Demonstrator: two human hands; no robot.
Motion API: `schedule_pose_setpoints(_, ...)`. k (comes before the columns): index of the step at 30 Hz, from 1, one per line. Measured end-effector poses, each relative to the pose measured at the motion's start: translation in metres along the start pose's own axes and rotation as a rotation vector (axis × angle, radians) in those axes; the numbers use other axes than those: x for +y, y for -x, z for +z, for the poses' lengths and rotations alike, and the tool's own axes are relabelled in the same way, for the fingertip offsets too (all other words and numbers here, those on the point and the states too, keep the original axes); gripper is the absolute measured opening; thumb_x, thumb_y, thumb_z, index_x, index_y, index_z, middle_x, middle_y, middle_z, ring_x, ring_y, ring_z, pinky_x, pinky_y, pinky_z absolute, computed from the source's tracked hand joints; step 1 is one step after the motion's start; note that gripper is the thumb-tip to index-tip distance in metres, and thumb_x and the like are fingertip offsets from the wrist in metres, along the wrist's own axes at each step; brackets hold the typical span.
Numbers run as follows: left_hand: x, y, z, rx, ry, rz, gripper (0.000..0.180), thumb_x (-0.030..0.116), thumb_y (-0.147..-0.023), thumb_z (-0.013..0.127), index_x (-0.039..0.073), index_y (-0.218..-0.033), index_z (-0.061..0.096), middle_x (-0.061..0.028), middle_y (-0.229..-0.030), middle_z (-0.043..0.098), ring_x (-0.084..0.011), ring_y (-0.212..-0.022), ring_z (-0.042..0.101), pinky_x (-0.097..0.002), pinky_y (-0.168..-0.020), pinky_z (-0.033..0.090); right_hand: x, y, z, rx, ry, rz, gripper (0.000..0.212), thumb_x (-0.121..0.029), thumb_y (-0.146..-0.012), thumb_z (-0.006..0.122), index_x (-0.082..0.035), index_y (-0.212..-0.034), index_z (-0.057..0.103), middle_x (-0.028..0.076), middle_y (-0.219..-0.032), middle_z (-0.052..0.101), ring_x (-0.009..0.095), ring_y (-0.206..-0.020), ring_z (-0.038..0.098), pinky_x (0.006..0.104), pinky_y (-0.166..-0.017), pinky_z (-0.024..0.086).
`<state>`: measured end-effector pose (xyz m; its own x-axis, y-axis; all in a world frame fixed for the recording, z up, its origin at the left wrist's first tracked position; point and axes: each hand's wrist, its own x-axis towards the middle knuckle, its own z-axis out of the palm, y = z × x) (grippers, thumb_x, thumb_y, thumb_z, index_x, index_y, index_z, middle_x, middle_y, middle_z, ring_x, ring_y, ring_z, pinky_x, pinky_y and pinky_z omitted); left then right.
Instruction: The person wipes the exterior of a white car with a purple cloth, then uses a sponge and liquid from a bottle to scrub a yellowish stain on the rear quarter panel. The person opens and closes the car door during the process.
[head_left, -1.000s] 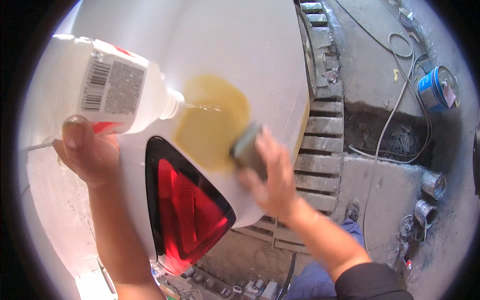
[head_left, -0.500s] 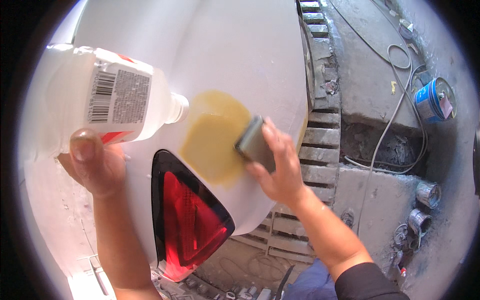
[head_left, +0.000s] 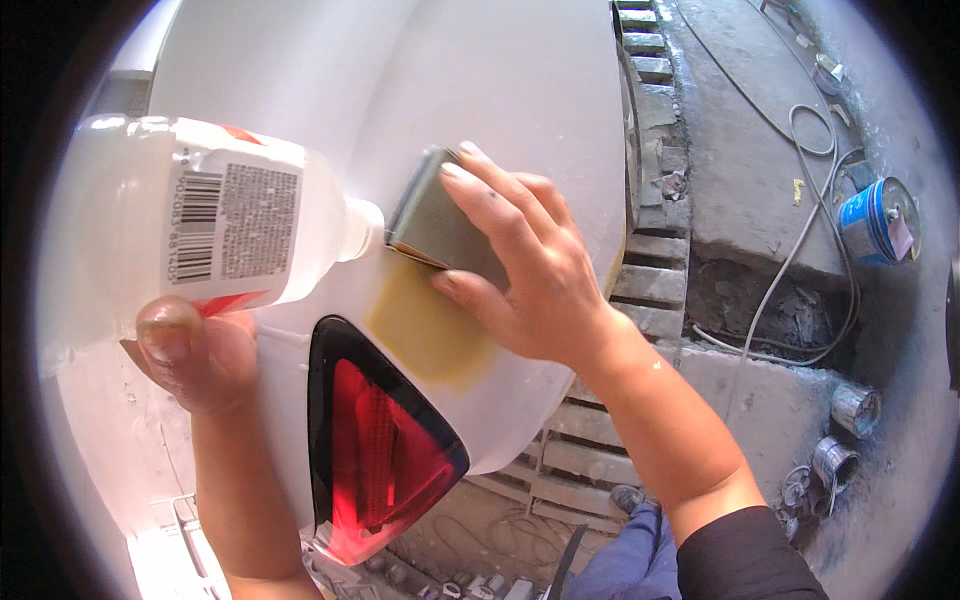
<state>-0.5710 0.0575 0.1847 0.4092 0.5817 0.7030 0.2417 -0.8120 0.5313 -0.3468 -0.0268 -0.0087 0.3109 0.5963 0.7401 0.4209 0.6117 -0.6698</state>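
My left hand (head_left: 195, 350) grips a clear plastic bottle (head_left: 190, 225) with a white label, tipped on its side so its neck points right at a white car body panel (head_left: 520, 90). My right hand (head_left: 525, 270) presses a grey sanding block (head_left: 435, 220) flat on the panel, right beside the bottle's neck. Below the block lies a yellowish patch (head_left: 430, 330) on the white paint. A red tail light (head_left: 375, 450) with a black rim sits under the patch.
A metal grate (head_left: 640, 270) runs along the concrete floor right of the panel. A blue can (head_left: 875, 220) and grey hoses (head_left: 800, 250) lie at the far right, and two small tins (head_left: 845, 435) at the lower right.
My right hand has slid the sanding block up and to the left across the patch, toward the bottle's neck. The view has come closer to the panel.
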Motion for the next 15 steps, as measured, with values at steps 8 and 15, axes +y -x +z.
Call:
schedule_pose_setpoints(8, 0.000, -0.003, -0.008, 0.058, 0.089, -0.008, 0.075, 0.055, -0.094, 0.061, 0.001, -0.145, 0.049, -0.0162, -0.147, 0.050, -0.0329, -0.134, 0.051, -0.0586, -0.114, 0.036, 0.012, 0.068, -0.003, 0.047, -0.009, 0.094, 0.071, -0.023, -0.078, 0.079, -0.006, -0.140, 0.051, 0.019, -0.147, 0.051, 0.038, -0.120, 0.054, 0.0466, -0.101, 0.044)
schedule_pose_setpoints(15, 0.001, -0.003, -0.014, -0.156, 0.524, -0.026, 0.056, 0.038, -0.103, 0.055, -0.001, -0.143, 0.048, -0.0208, -0.146, 0.051, -0.0333, -0.131, 0.054, -0.0551, -0.114, 0.040, 0.009, 0.027, -0.006, -0.035, -0.010, -0.012, 0.069, -0.028, -0.086, 0.076, -0.002, -0.144, 0.047, 0.026, -0.145, 0.052, 0.041, -0.121, 0.056, 0.0468, -0.104, 0.045)
